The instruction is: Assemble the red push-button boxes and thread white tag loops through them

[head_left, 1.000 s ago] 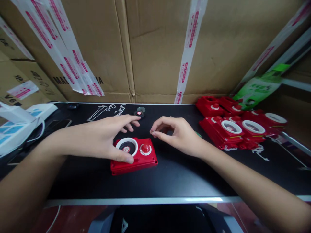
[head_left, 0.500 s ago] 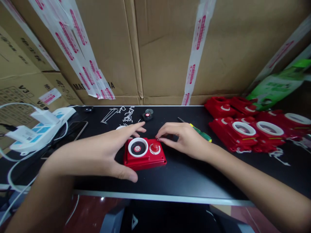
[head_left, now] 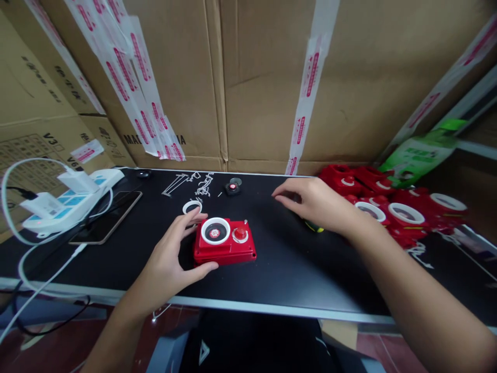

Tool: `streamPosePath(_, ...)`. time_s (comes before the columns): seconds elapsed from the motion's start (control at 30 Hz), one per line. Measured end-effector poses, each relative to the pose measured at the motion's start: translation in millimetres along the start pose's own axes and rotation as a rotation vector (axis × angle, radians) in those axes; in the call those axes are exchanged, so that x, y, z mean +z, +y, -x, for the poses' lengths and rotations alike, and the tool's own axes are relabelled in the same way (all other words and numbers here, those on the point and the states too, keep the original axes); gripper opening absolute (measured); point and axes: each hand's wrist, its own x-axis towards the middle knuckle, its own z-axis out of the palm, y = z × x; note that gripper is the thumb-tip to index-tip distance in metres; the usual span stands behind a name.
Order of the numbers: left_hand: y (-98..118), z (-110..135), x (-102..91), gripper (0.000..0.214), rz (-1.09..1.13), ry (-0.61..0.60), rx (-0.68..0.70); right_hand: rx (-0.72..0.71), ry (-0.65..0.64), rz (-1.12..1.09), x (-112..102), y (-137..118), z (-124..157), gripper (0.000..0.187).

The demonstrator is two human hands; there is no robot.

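Note:
A red plastic case (head_left: 224,254) lies flat on the black table, with a white ring around a dark round speaker and a red dome button on top. My left hand (head_left: 171,254) grips its left end, thumb along the front edge and fingers behind. At the back right corner of the case a small screw (head_left: 246,221) stands upright. To the right, my right hand (head_left: 306,199) is over a screwdriver (head_left: 313,226). Its fingertips are pinched together where the shaft lies; the hand hides the shaft and most of the yellow-green handle.
Several red cases (head_left: 388,207) are piled at the right by a green bottle (head_left: 421,153). Behind my case are a white ring (head_left: 192,207), a small speaker (head_left: 233,187) and thin white parts (head_left: 204,185). A phone (head_left: 108,217) and a power strip (head_left: 73,202) lie left.
My right hand has left the case corner and moved right to the screwdriver; the screw stays standing there. My left hand has closed in on the left end of the case.

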Motion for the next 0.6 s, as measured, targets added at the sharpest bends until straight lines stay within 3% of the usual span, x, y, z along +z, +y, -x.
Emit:
streamPosePath(0.1, -1.6, 3.1, -1.8, 0.089, 0.012, 0.011, -0.011, 0.158, -0.125, 0.231, -8.0, 13.3, 4.7, 0.021)
streamPosePath(0.2, -2.8, 5.1, -3.1, 0.082, 0.057, -0.003, -0.044, 0.326, -0.238, 0.424, -5.0, 16.6, 10.5, 0.035)
streamPosePath(0.33, -1.7, 6.1, -3.3, 0.073, 0.085, 0.012, -0.046, 0.411, -0.339, 0.542, 3.5, 10.5, 13.6, 0.047)
streamPosePath(0.47, -1.6, 6.4, -2.0, 0.069, 0.074, 0.029, -0.038, 0.343, -0.202, 0.524, 7.4, 2.9, 10.7, 0.042)
streamPosePath(0.6, -1.1, 6.3, -1.5, 0.068, 0.061, 0.031, -0.034, 0.074, -0.170, 0.059, 11.6, -9.8, 8.4, 0.043)
